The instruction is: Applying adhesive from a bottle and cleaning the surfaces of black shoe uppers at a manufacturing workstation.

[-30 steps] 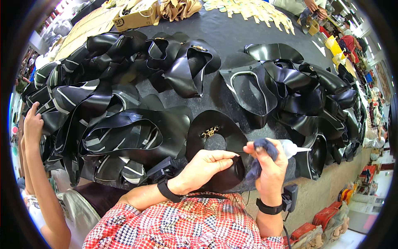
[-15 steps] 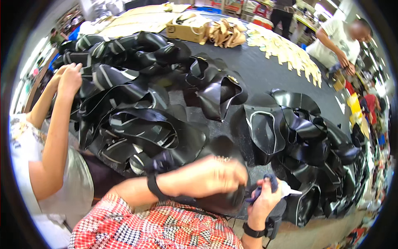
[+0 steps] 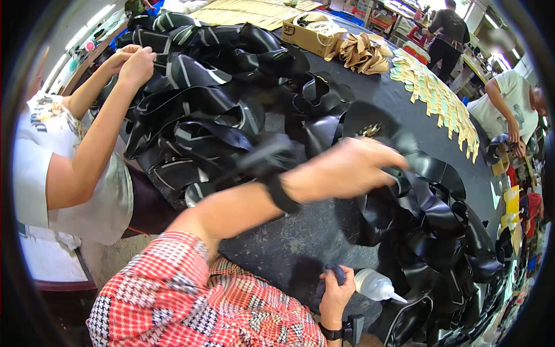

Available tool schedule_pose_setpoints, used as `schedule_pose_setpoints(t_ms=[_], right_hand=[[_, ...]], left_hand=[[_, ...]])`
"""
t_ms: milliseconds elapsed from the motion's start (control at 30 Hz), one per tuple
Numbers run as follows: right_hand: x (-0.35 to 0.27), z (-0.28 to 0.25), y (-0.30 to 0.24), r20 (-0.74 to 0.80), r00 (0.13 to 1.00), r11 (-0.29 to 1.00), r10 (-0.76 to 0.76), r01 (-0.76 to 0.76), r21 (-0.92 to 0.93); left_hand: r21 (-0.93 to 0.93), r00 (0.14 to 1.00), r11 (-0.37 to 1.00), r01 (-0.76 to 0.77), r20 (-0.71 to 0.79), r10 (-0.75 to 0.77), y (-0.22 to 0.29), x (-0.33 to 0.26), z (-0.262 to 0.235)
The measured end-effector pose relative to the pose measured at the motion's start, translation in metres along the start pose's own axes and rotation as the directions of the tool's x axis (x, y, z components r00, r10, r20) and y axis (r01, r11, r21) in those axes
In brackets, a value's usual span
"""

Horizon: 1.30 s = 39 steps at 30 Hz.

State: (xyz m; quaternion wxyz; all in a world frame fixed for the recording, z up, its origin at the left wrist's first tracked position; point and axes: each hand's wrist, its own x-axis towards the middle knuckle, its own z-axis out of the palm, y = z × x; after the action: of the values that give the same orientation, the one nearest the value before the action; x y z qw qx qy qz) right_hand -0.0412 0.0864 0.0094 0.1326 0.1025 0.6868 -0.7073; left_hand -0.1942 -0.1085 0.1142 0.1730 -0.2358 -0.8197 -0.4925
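Observation:
My left hand [image 3: 352, 166] stretches across the table over the black leather pieces, smeared by motion. Just beyond its knuckles is a rounded black leather piece [image 3: 355, 118] with a gold-coloured metal fitting [image 3: 370, 130]. Whether my fingers grip anything is unclear. Low in the view, my right hand [image 3: 340, 296] is closed on a dark cloth [image 3: 330, 276], pinched between thumb and fingers. Beside those fingers a translucent squeeze bottle [image 3: 373, 284] with a white pointed nozzle leans to the right. The frames do not show whether that hand also holds it.
Black leather pieces with pale edge strips [image 3: 196, 72] heap at the left; more black pieces [image 3: 430, 214] heap at the right. A cardboard box [image 3: 306, 37], tan pieces [image 3: 364, 54] and pale strips [image 3: 433, 95] lie farther back. A co-worker's hands [image 3: 137, 65] are at the left heap.
My left hand has moved from low near my body forward and right over the leather. The black piece beneath it has left that spot, baring tabletop. The view has shifted.

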Motion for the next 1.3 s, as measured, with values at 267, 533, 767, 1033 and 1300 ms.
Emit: schedule_pose_setpoints(t_ms=[267, 533, 767, 1033, 1300], right_hand=[[0.009, 0.03, 0.017, 0.308, 0.944, 0.959, 0.118, -0.028, -0.281], [-0.016, 0.017, 0.012, 0.174, 0.976, 0.936, 0.135, -0.068, -0.345], [-0.036, 0.006, 0.019, 0.033, 0.984, 0.984, 0.176, -0.177, 0.022], [-0.036, -0.085, 0.025, -0.5, 0.855, 0.989, -0.137, 0.095, -0.11], [-0.007, -0.108, -0.008, -0.158, 0.798, 0.656, -0.582, 0.346, -0.671]], left_hand=[[0.767, 0.891, 0.544, -0.341, 0.448, -0.073, -0.107, -0.051, -0.038], [0.415, 0.537, 0.522, -0.745, 0.838, 0.1, -0.095, -0.016, -0.068], [-0.302, 0.889, 0.913, 0.274, 0.443, -0.12, 0.003, 0.091, -0.104], [-0.053, 0.82, 0.956, 0.288, 0.53, -0.217, 0.039, -0.023, -0.018], [-0.37, 0.742, 0.661, 0.653, 0.487, -0.46, 0.09, -0.103, 0.004]])
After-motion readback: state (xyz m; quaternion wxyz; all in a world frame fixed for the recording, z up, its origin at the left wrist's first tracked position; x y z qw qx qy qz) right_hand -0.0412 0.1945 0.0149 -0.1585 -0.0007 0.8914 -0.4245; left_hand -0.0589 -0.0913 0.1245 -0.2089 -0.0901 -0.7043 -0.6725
